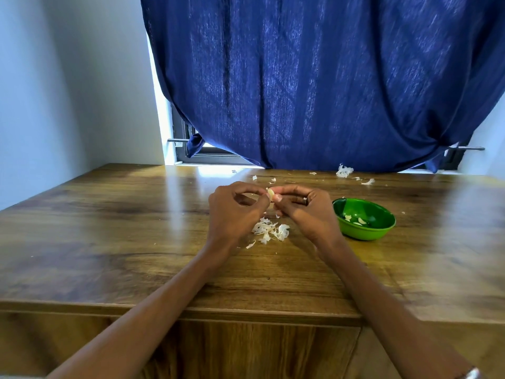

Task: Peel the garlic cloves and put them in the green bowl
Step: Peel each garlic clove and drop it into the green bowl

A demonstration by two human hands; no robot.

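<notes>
Garlic clove point(270, 193) between both hands (left hand point(236, 212), right hand point(306, 212)) beside green bowl point(382, 228).

Garlic clove held above the table, green bowl to its right

A pale garlic clove point(270, 193) is pinched between the fingertips of the left hand point(235, 212) and the right hand point(306, 207), raised over a heap of white papery garlic skins point(270, 230). The green bowl point(381, 227) is set upright just right of the right hand, and a few pale peeled cloves point(355, 220) are seen lying inside it.
</notes>
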